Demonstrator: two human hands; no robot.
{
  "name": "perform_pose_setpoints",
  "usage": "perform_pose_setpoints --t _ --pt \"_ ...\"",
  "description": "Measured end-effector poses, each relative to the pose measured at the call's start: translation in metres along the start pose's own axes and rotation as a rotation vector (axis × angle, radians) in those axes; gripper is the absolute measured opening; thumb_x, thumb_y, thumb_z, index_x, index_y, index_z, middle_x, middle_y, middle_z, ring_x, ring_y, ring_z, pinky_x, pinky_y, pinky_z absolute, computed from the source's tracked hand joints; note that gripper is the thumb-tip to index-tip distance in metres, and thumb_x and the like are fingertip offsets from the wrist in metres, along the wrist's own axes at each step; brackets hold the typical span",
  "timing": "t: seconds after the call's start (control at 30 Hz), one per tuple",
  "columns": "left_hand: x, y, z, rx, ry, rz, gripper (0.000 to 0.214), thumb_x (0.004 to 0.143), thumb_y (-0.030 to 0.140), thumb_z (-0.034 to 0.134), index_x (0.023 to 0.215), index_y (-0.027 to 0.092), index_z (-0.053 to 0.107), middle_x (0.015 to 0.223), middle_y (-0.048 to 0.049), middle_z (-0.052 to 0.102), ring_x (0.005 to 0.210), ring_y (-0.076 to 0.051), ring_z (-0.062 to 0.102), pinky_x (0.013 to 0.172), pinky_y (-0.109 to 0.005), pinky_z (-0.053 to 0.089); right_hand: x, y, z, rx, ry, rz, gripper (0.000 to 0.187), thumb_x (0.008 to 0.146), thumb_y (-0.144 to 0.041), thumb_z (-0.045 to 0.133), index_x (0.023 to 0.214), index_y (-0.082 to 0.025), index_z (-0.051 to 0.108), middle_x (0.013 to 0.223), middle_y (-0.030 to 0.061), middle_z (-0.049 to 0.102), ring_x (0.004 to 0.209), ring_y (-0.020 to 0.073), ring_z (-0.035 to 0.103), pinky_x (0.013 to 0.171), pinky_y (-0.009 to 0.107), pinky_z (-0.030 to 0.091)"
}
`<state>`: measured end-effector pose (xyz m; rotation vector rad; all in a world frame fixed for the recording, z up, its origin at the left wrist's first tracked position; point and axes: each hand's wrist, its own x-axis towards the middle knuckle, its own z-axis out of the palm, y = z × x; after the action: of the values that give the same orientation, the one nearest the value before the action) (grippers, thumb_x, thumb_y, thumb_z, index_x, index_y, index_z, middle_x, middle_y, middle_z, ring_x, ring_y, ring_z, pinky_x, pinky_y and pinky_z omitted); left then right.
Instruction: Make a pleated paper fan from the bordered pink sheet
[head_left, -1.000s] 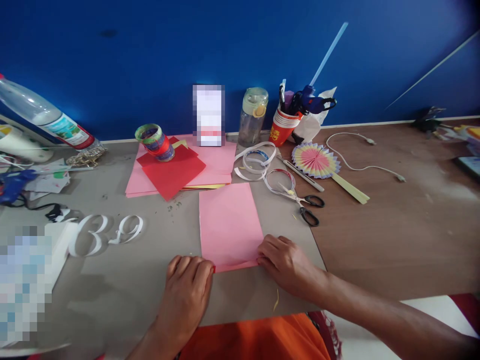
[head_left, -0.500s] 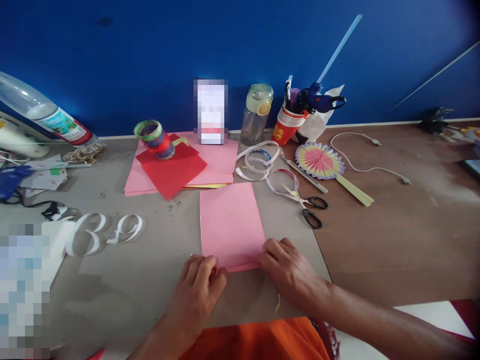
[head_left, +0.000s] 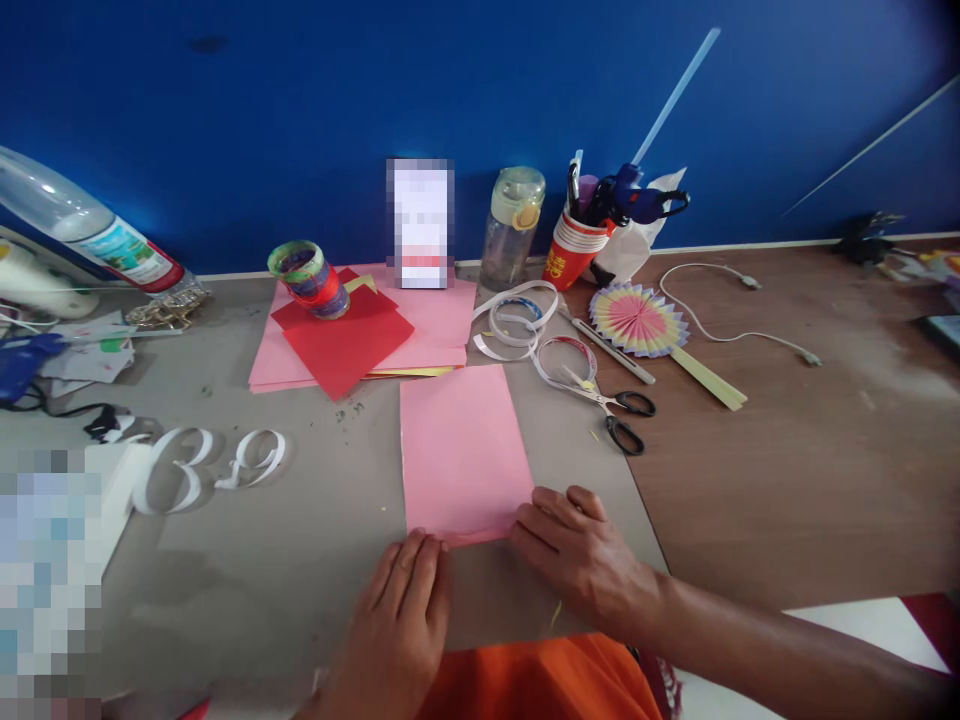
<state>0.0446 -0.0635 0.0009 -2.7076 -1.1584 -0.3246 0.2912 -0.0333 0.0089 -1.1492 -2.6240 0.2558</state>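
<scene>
A pink sheet of paper lies flat on the grey mat, with a narrow crease along its near edge. My left hand rests at the near left corner, its fingers stretched out and lying flat, the tips touching the edge. At the near right corner is my right hand, fingers bent and closed on the paper's edge; its thumb is hidden. Black-handled scissors lie beyond that hand, to the right of the sheet.
Behind the sheet are red paper squares on larger pink sheets, topped by a tape-wrapped cup. A phone, a bottle, a red paper cup and a folded paper fan stand or lie farther back. White paper strips curl at left.
My left hand has uncurled from a pinch, its fingers now flat at the corner and slightly lower. My right hand has shifted slightly down along the paper's edge. The sheet stays nearly in place.
</scene>
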Motion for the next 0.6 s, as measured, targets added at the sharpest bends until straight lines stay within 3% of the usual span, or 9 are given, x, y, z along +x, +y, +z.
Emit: perform_pose_setpoints --t 0.17,0.37,0.6 --pt "-0.009 0.02 0.001 0.03 -0.03 -0.145 0.032 0.094 0.023 0.041 0.117 0.015 0.062 0.123 -0.0095 0.064 0.118 -0.024 0.054 0.098 -0.038 0.034 -0.01 -0.003 -0.003 0.002 0.038 0.023 0.03 0.084 -0.01 0.044 0.109 -0.019 0.058 0.102 0.0099 0.064 0.11 0.0281 0.047 0.078 0.041 0.03" --pt "-0.006 0.018 0.0 0.065 -0.02 -0.096 0.033 0.094 0.019 0.037 0.111 0.01 0.064 0.118 -0.0129 0.066 0.11 -0.026 0.059 0.093 -0.04 0.039 -0.012 -0.002 -0.001 0.022 0.078 0.019 0.028 0.085 -0.011 0.045 0.11 -0.014 0.058 0.099 0.0092 0.066 0.104 0.025 0.05 0.08 0.04 0.029" --pt "-0.012 0.018 0.003 0.064 -0.119 -0.097 0.039 0.09 0.03 0.05 0.124 0.013 0.055 0.128 -0.014 0.057 0.12 -0.03 0.05 0.093 -0.041 0.042 -0.013 0.0 0.002 0.037 0.029 0.033 0.027 0.085 -0.011 0.046 0.108 -0.016 0.058 0.093 0.0101 0.065 0.097 0.0238 0.051 0.078 0.038 0.027"
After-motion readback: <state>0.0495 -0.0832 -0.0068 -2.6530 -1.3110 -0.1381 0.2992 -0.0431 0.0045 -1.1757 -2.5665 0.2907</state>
